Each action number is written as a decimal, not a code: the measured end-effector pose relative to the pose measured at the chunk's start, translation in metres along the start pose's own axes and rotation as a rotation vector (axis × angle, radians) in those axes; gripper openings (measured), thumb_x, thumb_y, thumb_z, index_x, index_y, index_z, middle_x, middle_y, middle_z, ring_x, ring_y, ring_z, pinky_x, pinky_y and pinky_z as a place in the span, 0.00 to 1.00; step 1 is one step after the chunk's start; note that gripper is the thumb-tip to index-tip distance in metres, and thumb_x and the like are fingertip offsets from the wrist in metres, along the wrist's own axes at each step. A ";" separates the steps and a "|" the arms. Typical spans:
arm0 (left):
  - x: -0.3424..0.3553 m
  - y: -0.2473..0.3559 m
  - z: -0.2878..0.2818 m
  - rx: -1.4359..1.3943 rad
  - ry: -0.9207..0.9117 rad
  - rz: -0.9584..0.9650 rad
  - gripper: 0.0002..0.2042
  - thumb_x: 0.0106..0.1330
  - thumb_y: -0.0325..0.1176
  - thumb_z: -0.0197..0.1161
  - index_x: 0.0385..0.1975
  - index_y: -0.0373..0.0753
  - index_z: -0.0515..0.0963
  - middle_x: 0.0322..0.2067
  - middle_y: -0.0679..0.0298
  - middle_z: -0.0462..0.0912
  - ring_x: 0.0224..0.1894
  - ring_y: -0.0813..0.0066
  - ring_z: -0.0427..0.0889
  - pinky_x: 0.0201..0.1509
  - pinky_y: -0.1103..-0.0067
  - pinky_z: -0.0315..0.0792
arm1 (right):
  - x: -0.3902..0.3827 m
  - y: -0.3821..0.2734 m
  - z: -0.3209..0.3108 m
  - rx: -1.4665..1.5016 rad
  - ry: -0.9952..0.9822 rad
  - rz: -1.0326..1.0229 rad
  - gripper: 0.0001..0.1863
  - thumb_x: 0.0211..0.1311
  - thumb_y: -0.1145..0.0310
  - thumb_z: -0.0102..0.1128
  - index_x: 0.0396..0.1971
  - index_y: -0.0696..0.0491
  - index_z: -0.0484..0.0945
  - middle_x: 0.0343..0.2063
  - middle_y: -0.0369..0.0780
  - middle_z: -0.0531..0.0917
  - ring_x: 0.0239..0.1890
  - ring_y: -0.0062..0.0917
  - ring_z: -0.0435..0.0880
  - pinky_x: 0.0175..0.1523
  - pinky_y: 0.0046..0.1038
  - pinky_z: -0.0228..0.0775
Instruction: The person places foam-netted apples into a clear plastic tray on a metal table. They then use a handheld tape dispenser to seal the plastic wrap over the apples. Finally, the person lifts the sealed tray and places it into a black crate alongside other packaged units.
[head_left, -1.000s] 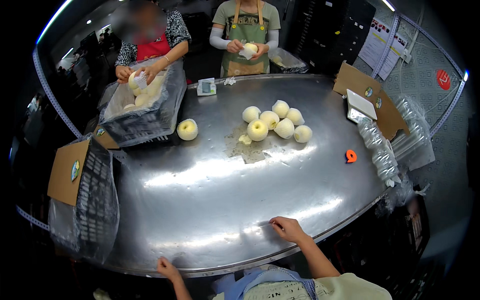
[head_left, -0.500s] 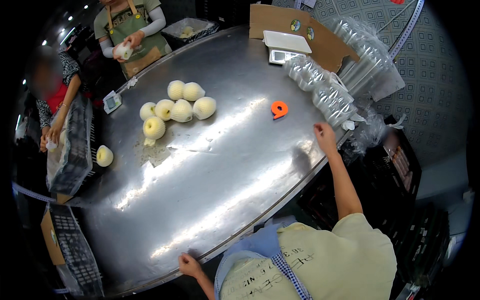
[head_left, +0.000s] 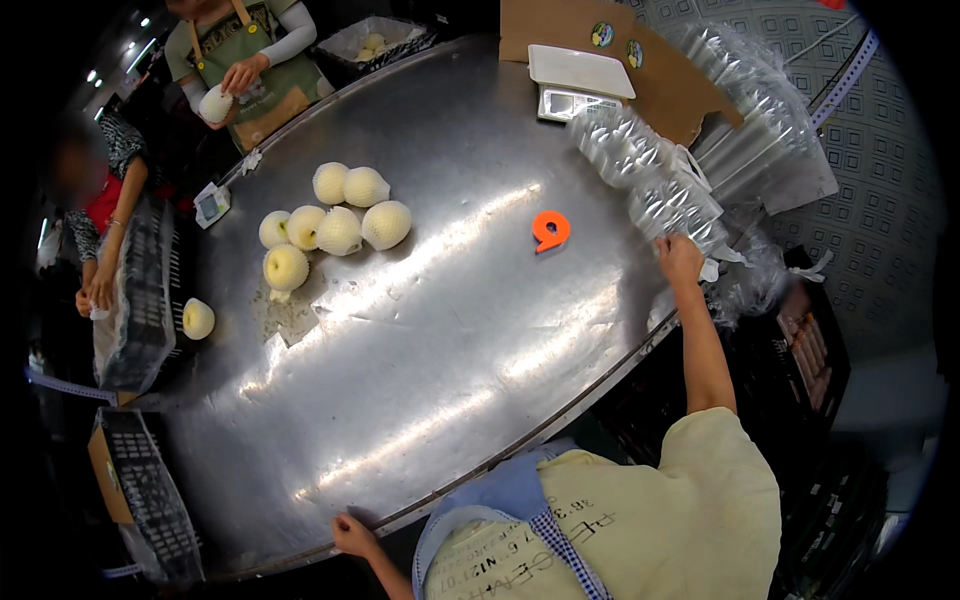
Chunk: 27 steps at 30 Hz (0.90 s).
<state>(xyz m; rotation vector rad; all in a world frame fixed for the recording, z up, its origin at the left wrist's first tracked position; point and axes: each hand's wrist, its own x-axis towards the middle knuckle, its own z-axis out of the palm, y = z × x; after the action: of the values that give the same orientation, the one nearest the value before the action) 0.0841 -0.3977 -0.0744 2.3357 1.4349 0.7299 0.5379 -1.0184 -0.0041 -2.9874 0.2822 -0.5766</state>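
My right hand reaches over the table's right side to the near end of a stack of clear plastic trays. Its fingers are curled at the edge of the stack, and what they pinch, if anything, is hidden. Down by the table's near edge, my left hand rests with its fingers curled in and nothing visible in them. An orange tape dispenser lies on the metal table, left of my right hand. Farther left sits a group of pale round fruits in foam nets.
A white scale stands at the far edge before a cardboard sheet. Bagged clear trays lie beyond. At the left are a small display device, a lone netted fruit and a lined crate. Two other people handle fruits there.
My right hand has moved forward and right, from above the table edge to the plastic trays. My left hand stays by the near edge. The view has shifted slightly.
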 end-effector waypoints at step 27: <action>0.004 0.008 0.000 0.008 0.005 -0.053 0.16 0.59 0.37 0.58 0.14 0.35 0.69 0.13 0.55 0.73 0.16 0.56 0.72 0.22 0.66 0.63 | 0.106 0.047 -0.158 -0.344 0.561 -0.225 0.21 0.53 0.48 0.60 0.15 0.50 0.74 0.19 0.36 0.78 0.21 0.32 0.78 0.24 0.33 0.65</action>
<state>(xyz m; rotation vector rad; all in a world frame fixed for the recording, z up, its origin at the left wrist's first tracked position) 0.0919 -0.3979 -0.0692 2.2936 1.4993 0.7177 0.5680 -1.0933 0.1745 -3.1250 0.0791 -1.5377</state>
